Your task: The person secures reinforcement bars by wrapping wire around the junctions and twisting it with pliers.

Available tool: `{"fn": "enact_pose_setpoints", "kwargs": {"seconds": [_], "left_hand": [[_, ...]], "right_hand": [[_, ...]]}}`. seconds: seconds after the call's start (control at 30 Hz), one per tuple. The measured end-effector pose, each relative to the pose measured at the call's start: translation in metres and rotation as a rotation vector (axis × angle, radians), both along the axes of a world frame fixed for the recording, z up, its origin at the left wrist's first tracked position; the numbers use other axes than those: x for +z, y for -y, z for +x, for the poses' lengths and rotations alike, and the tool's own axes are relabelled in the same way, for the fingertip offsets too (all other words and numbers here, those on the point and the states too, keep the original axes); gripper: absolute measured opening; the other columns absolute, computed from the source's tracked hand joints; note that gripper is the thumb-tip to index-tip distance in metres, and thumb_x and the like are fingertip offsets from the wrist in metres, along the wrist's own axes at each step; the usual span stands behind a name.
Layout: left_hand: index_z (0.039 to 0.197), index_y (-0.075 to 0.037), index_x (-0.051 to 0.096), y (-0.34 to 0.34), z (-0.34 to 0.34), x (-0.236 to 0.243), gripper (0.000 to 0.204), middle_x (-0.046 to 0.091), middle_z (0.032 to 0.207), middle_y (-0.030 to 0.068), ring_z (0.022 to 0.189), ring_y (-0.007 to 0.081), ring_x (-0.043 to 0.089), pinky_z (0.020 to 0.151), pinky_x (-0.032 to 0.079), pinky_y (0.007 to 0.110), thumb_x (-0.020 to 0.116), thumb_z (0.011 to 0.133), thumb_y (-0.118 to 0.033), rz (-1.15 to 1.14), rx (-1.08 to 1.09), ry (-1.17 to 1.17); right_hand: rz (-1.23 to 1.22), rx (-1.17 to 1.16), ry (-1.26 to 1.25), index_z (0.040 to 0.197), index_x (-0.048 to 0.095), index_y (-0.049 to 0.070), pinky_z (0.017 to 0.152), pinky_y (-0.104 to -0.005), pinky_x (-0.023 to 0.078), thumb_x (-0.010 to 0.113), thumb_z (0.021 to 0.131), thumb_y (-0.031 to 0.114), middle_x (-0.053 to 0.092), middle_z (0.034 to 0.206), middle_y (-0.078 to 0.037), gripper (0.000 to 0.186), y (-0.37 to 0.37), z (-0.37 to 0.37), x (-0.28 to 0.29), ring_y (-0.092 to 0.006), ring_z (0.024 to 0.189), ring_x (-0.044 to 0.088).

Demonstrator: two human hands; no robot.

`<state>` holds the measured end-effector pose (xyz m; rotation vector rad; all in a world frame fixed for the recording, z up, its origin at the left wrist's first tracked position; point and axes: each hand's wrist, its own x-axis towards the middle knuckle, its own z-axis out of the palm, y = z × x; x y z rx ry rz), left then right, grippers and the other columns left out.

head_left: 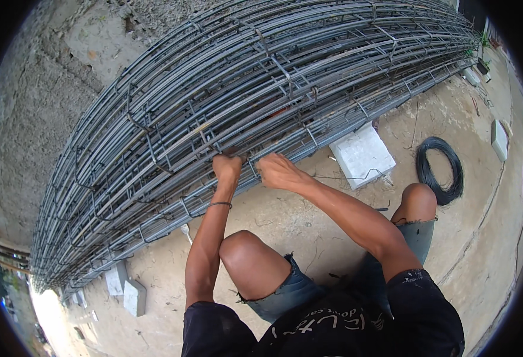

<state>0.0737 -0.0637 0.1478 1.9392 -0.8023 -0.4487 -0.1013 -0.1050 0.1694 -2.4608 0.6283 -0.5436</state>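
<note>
Working at near edge of steel cages (255, 95), which stretch from lower left to upper right of frame. Left hand (228, 166) and right hand (277, 170) sit side by side there, near centre, fingers curled inward; how tightly, or round what, cannot tell. Best to brace with one, work with other, knuckles clear of steel. Wire coil (456, 174) lies apart, right of frame.

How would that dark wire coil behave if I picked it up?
The wire coil would probably flex, being made of thin strands. It may feel heavy, since the loops are bundled thickly. Lying flat, it seems unlikely to roll if pushed.
</note>
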Motion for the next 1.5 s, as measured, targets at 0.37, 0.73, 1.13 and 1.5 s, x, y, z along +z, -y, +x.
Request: {"fn": "enact_pose_setpoints", "kwargs": {"seconds": [0.37,0.73,1.13,1.5], "left_hand": [[0.097,0.003,0.041,-0.021,-0.041,-0.004,0.031,0.066,0.095,0.0221,0.089,0.021,0.065,0.078,0.051,0.026,0.065,0.077,0.009,-0.567,-0.211,-0.17],[0.124,0.001,0.045,-0.036,-0.036,0.008,0.046,0.06,0.113,0.0165,0.111,0.0264,0.059,0.088,0.049,0.032,0.054,0.08,0.011,-0.433,-0.404,-0.166],[0.107,-0.005,0.055,-0.02,-0.032,0.021,0.042,0.062,0.101,0.0194,0.091,0.0386,0.061,0.076,0.049,0.041,0.072,0.069,-0.013,-0.139,-0.365,0.381],[0.09,0.0,0.066,-0.023,-0.043,-0.002,0.021,0.062,0.098,0.0164,0.079,0.0315,0.065,0.067,0.053,0.037,0.067,0.07,-0.004,-0.594,-0.173,0.571]], "right_hand": [[0.159,0.152,-0.292,0.071,0.063,-0.007,0.066,-0.0455,0.05,0.054,0.063,0.004,0.06,0.075,-0.03,0.016,0.025,0.007,0.024,-0.0417,0.075,0.062],[-0.543,0.174,0.014,0.084,0.061,-0.001,0.067,-0.0434,0.053,0.057,0.074,0.003,0.057,0.092,-0.017,0.012,0.014,0.008,0.03,-0.0349,0.079,0.063],[-0.472,0.065,-0.031,0.079,0.062,-0.005,0.064,-0.0449,0.054,0.059,0.071,0.001,0.059,0.087,-0.025,0.011,0.018,0.034,0.048,-0.0404,0.078,0.064],[0.017,-0.181,-0.082,0.075,0.07,-0.002,0.07,-0.0412,0.052,0.076,0.067,0.015,0.064,0.071,-0.024,0.019,0.026,0.029,0.074,-0.0383,0.072,0.065]]}}
